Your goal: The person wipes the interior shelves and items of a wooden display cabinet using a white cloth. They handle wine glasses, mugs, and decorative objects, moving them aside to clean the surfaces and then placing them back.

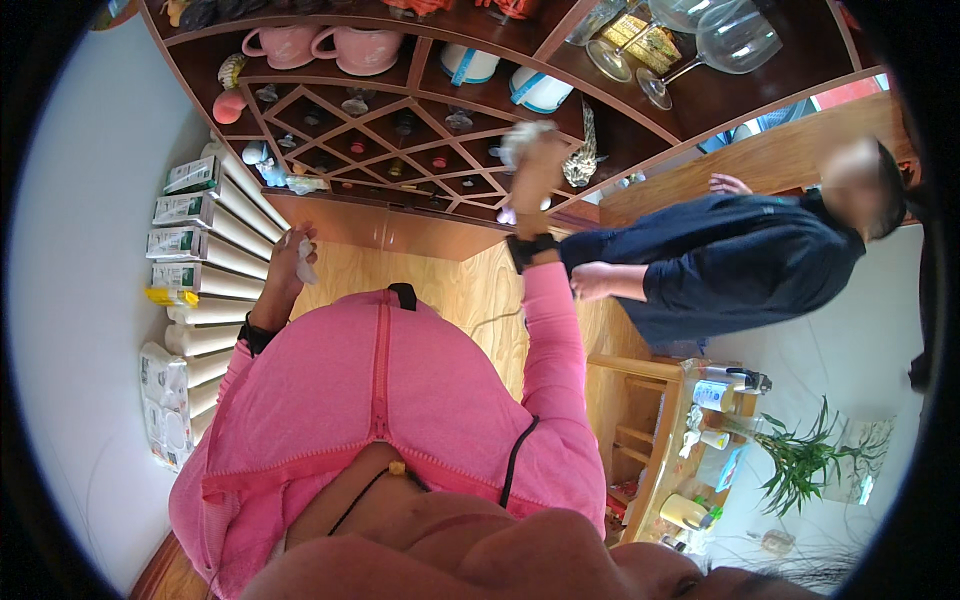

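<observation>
My right hand, blurred, reaches to the wooden wine rack with a white wad at its fingers, perhaps cloth or tissue. Whether the wad touches the lattice I cannot tell. Beside that hand, on the rack's right side, stands a patterned bird-like figurine. My left hand is lower, near the white radiator, and holds a crumpled white tissue. Bottle ends show in several of the diamond-shaped slots. Above the lattice sit pink mugs and white cups with blue bands.
Stemmed wine glasses lean on the upper right shelf. A person in dark clothes stands close on my right. Boxes and a wrapped pack rest on the radiator. A wooden table holds bottles and a plant.
</observation>
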A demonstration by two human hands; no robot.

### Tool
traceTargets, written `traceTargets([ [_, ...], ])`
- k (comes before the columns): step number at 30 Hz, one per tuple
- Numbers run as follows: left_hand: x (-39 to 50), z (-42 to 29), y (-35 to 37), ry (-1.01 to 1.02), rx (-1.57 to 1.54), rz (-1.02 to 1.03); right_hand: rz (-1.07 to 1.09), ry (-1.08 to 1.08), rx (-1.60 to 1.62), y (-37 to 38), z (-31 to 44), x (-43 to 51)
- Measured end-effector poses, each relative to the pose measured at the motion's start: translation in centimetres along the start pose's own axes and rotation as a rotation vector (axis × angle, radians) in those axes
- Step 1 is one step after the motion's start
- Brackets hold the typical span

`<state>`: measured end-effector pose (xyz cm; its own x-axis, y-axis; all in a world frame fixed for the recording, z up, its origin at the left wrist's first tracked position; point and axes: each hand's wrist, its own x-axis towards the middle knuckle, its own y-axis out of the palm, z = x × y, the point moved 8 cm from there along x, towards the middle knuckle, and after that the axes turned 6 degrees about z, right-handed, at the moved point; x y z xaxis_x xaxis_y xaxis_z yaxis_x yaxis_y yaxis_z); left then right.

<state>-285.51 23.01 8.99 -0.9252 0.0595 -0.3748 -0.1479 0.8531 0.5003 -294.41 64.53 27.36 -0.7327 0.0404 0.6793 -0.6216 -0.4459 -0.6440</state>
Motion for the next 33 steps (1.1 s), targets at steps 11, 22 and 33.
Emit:
traceTargets([
  [11, 1.7, 1.4, 1.1, -0.026, -0.097, 0.071, 0.308, -0.458, -0.099, 2.0, 6.5, -8.2],
  [22, 5.7, 4.4, 17.3, 0.077, 0.055, 0.144, 0.294, -0.405, -0.025, 3.4, -7.6, -9.1],
  [33, 4.5, 11.7, 37.6, 0.293, -0.262, 0.134, 0.181, 0.060, 0.230, -16.1, -30.8, -2.8],
])
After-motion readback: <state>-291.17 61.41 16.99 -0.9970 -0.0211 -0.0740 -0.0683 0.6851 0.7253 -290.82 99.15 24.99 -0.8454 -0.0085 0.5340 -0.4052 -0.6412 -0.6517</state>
